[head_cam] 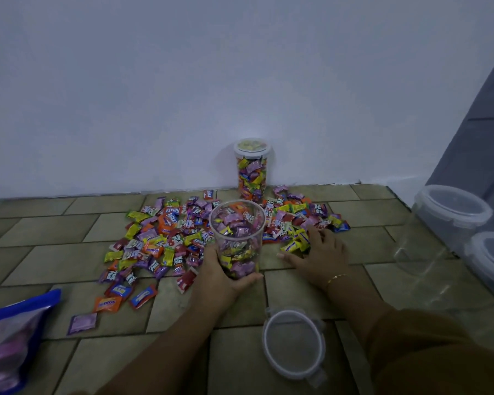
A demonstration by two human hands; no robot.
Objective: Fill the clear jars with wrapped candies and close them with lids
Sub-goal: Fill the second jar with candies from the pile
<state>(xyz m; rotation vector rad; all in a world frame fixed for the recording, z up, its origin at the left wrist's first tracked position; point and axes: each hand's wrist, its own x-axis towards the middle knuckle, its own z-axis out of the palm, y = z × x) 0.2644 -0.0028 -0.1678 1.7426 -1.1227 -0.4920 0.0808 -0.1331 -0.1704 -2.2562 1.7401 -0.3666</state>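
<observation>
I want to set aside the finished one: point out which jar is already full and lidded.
The jar by the wall: packed with candies, lid on. The held jar is open; the right-hand jars are empty.

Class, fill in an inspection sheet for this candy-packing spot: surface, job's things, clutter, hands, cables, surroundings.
Surface: tiled floor, candies scattered across it.
Job's things: open jar partly filled; full jar lidded by the wall; loose lid near the person; two empty lidded jars at right.
Clutter: blue candy bag at left.
Hands: left hand holds the open jar; right hand rests on candies.
Cables: nothing seen.
Surroundings: white wall, grey panel at right.
</observation>
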